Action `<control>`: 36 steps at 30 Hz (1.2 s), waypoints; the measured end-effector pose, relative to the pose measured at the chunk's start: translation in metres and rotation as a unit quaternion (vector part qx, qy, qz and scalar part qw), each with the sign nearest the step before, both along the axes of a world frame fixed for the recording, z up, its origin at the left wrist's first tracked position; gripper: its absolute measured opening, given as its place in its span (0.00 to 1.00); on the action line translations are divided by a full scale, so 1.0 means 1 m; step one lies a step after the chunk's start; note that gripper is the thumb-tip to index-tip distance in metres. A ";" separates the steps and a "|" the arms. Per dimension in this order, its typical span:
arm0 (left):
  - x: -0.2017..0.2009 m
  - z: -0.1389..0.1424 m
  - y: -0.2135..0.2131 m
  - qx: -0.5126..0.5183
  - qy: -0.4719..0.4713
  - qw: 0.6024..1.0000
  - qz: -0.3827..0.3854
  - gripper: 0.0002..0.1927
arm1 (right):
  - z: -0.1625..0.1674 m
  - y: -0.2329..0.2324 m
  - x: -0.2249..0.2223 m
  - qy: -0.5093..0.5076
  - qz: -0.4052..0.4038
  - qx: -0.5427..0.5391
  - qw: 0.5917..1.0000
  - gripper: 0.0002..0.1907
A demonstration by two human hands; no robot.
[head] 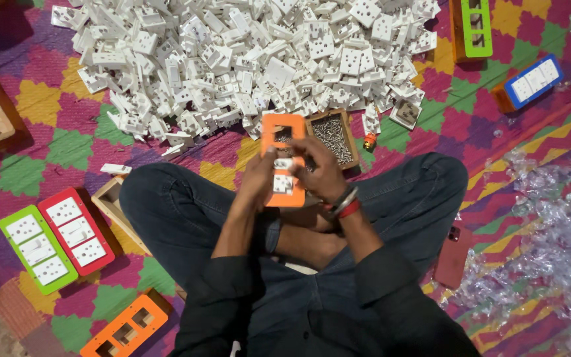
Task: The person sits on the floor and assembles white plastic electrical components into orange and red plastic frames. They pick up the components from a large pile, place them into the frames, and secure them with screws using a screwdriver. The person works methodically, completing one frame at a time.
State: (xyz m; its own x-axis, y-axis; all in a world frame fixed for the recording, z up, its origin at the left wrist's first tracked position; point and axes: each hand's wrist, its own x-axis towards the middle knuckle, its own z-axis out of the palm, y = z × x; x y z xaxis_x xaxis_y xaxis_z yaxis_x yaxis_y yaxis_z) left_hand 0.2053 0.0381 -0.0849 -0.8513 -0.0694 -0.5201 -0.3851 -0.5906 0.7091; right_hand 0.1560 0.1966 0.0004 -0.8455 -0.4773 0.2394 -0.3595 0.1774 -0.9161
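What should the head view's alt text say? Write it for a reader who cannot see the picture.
A person sitting cross-legged on a colourful patterned mat holds an orange plastic frame in both hands, left hand and right hand, pressing white socket modules into it. Ahead lie a big pile of white modules and a small box of screws; finished coloured panels sit around.

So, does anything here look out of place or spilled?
Mostly no. One white socket part lies alone on the mat, apart from the big white pile. A dark red phone lies on the mat by the knee. Both hands hold the orange frame.
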 end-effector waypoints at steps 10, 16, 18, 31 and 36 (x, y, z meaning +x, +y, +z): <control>0.001 0.000 -0.004 -0.131 -0.048 0.980 0.144 0.26 | -0.014 -0.049 0.014 0.185 -0.170 0.003 0.968 0.19; 0.001 -0.004 -0.002 -0.176 -0.047 0.968 0.173 0.22 | -0.010 -0.049 0.011 0.058 -0.187 0.030 0.980 0.17; 0.000 -0.007 -0.002 -0.162 -0.037 0.973 0.157 0.25 | -0.016 -0.044 0.009 0.144 -0.197 0.036 0.969 0.15; 0.004 0.010 -0.012 -0.073 0.048 0.972 0.218 0.33 | -0.084 -0.025 -0.158 0.184 -0.112 0.340 0.915 0.21; 0.004 0.004 -0.008 -0.109 0.085 0.976 0.169 0.27 | -0.066 -0.027 -0.163 0.213 -0.130 0.261 0.933 0.19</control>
State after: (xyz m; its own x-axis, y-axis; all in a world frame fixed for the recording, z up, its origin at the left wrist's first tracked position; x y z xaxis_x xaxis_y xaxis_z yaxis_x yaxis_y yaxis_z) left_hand 0.2097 0.0298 -0.0807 -0.8337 -0.4540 -0.3143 -0.0599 -0.4915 0.8688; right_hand -0.0066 0.1696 -0.0654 -0.8305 -0.4154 0.3712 -0.5534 0.6913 -0.4645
